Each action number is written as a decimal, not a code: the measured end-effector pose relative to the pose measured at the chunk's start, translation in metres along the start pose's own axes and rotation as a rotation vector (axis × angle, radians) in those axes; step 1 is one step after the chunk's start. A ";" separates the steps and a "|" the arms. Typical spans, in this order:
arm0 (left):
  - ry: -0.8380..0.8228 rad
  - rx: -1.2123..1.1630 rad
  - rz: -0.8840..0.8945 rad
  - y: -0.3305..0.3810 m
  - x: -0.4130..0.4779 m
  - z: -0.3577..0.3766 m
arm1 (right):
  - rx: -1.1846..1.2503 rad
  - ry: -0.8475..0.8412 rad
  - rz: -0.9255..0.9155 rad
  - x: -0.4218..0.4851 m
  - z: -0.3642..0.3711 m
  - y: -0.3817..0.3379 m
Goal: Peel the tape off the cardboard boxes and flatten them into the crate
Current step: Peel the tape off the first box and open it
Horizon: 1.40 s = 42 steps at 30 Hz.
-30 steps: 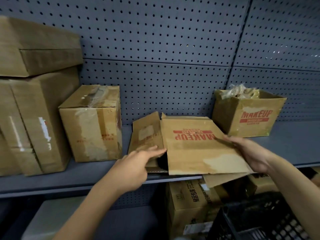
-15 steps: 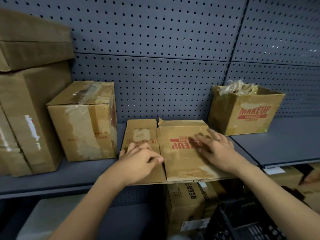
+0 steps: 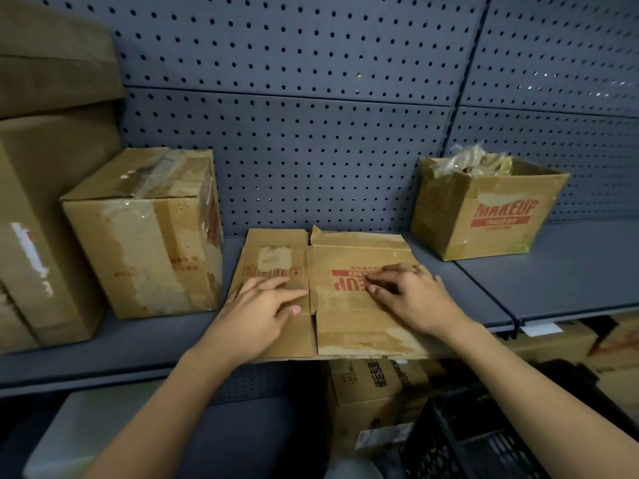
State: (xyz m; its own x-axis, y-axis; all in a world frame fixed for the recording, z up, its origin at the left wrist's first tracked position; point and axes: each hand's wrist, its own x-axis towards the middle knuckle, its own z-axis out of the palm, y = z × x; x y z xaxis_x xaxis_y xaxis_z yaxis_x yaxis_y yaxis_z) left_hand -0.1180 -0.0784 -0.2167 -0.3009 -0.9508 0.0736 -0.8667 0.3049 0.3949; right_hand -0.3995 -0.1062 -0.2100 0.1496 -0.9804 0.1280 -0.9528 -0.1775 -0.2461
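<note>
flattened box on shelf, taped box left

A grey shelf is backed by pegboard and is made of two panels, joined at a seam right of centre. Cardboard is carried on it in four places. At the far left a large box is stood, partly cut off by the frame, and a second box is stacked on it. Just beside it a taped box is set upright. A flat box is laid in the middle, its front edge overhanging the shelf lip. An open box, printed MAKEUP, is placed at the right rear.
</note>
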 end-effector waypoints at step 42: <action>0.035 -0.351 0.469 0.215 0.011 0.101 | 0.387 0.271 0.764 -0.315 -0.050 0.167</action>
State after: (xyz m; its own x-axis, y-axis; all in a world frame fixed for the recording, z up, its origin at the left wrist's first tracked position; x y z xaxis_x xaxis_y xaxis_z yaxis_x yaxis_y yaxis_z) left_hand -0.3480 -0.0179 -0.2236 -0.6021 -0.7219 0.3410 -0.4589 0.6624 0.5921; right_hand -0.6193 0.1775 -0.2435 -0.6028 -0.7978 0.0067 -0.6041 0.4509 -0.6570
